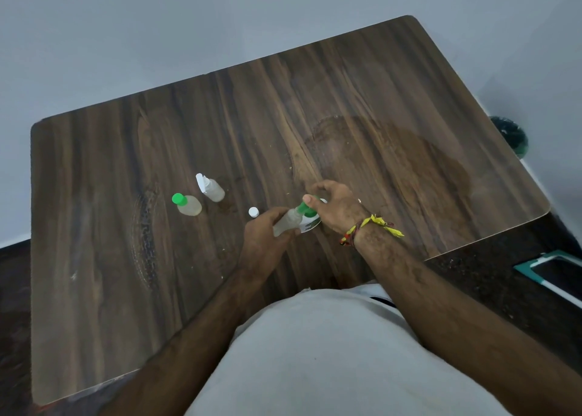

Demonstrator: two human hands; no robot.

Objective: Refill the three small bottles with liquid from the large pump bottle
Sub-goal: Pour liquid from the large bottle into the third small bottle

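Observation:
My left hand (266,236) grips a small clear bottle (288,222), tilted with its mouth toward the green pump nozzle. My right hand (333,206) sits on top of the large pump bottle (310,223), fingers curled over its green pump head (305,209); most of that bottle is hidden by both hands. A small bottle with a green cap (187,204) stands to the left. Behind it is a small bottle with an open white flip cap (210,187). A loose white cap (253,211) lies on the table beside my left hand.
The dark wooden table (378,132) has a faint ring stain at the right. A grey wall runs behind it. A dark green round object (510,135) sits off the right edge, and a teal-edged tray (554,274) lies on the floor at the right.

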